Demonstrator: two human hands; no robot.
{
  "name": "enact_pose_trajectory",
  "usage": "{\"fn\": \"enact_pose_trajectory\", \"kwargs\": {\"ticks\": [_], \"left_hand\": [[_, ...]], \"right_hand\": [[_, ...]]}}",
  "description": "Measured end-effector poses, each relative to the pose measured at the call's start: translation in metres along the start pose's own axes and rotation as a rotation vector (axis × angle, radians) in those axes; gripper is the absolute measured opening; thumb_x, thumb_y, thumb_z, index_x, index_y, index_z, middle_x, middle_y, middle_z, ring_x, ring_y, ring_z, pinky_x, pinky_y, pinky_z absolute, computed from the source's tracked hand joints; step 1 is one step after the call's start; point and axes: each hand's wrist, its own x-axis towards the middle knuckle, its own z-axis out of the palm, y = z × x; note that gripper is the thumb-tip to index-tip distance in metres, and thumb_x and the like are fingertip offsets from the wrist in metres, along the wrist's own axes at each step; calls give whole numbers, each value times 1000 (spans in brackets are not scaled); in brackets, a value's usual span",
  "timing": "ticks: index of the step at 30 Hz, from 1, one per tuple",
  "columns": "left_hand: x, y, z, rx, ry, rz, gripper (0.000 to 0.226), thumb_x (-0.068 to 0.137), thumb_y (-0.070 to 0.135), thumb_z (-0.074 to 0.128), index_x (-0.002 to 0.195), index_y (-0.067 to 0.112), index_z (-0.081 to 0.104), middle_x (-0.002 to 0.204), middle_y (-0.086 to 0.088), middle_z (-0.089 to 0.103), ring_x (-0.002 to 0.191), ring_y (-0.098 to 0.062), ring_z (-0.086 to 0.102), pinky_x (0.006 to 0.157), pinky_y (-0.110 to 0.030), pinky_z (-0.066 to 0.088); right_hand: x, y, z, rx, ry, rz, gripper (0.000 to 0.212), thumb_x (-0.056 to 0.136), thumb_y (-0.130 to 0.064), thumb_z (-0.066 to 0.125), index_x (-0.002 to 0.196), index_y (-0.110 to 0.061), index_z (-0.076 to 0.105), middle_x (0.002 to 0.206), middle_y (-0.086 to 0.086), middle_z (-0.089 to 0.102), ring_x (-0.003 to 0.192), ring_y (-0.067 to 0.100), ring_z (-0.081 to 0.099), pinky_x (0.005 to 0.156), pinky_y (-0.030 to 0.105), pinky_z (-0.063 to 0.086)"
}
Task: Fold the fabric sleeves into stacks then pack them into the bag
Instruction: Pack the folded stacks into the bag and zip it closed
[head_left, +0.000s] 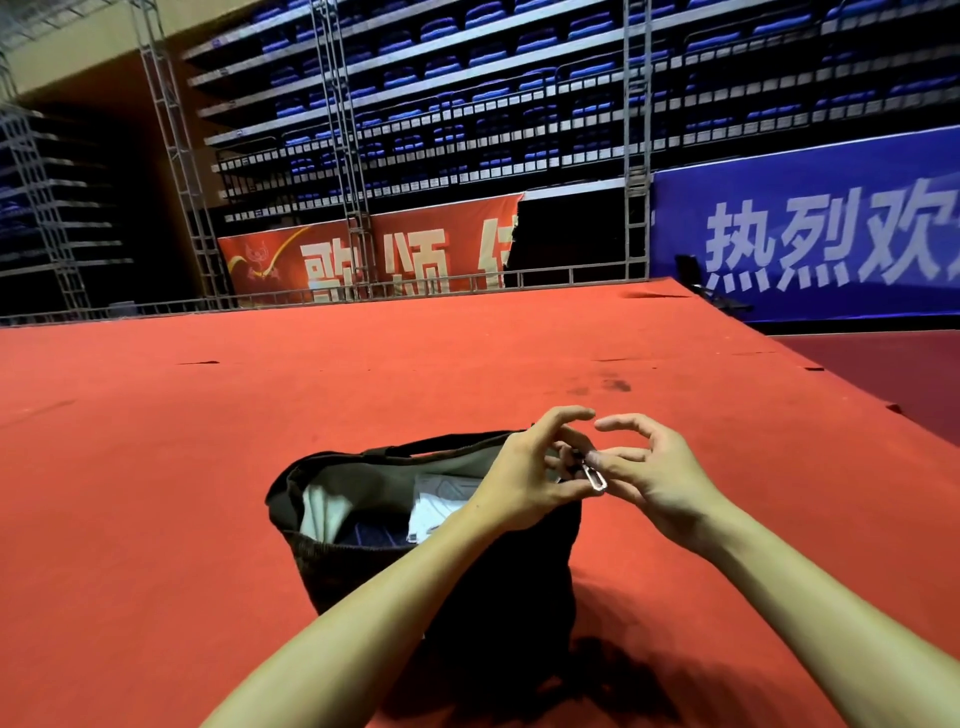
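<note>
A dark corduroy bag (363, 566) stands open on the red carpet (156, 467) in front of me. Inside it I see folded fabric: a white piece (324, 512), a white patterned piece (441, 501) and a dark blue piece (371, 535). My left hand (524, 480) is at the bag's right end, thumb and fingers pinching its rim by the zipper. My right hand (660, 475) meets it there, fingertips on the metal zipper pull (596, 479). The other fingers of both hands are spread.
The red carpet covers a raised stage whose right edge (831, 374) drops to a darker floor. A metal rail (415, 286) runs along the back. Behind it hang a red banner (374, 260) and a blue banner (805, 234), under truss posts and rows of blue seats.
</note>
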Motion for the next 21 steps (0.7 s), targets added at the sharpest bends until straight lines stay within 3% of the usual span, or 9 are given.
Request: {"fn": "enact_pose_trajectory", "kwargs": {"ticks": [4,8,15,21], "left_hand": [[0,1,-1,-115,35,-74,51,84,3,70,128,17,49,96,-5,71,76,-13,66,79,-25,54],[2,-2,-1,-112,79,-97,49,84,8,71,126,18,49,94,-5,73,80,-22,71,81,-29,55],[5,-2,-4,-166,85,-153,54,75,2,78,122,11,53,91,-14,71,80,-10,69,78,-19,53],[7,-1,-1,-160,78,-170,52,76,1,77,120,15,54,90,-14,71,80,-15,70,76,-22,55]], "right_hand": [[1,0,-3,84,11,4,31,83,13,62,109,-3,55,79,24,68,71,28,69,66,30,58],[1,1,-3,74,11,3,34,81,15,62,110,-3,54,75,21,68,73,28,69,69,31,59],[2,-2,-3,8,24,7,38,78,13,67,109,-5,55,79,23,68,73,29,68,68,32,59],[0,-4,-4,-1,31,12,40,77,12,70,110,-5,54,80,24,70,73,30,68,69,33,58]]}}
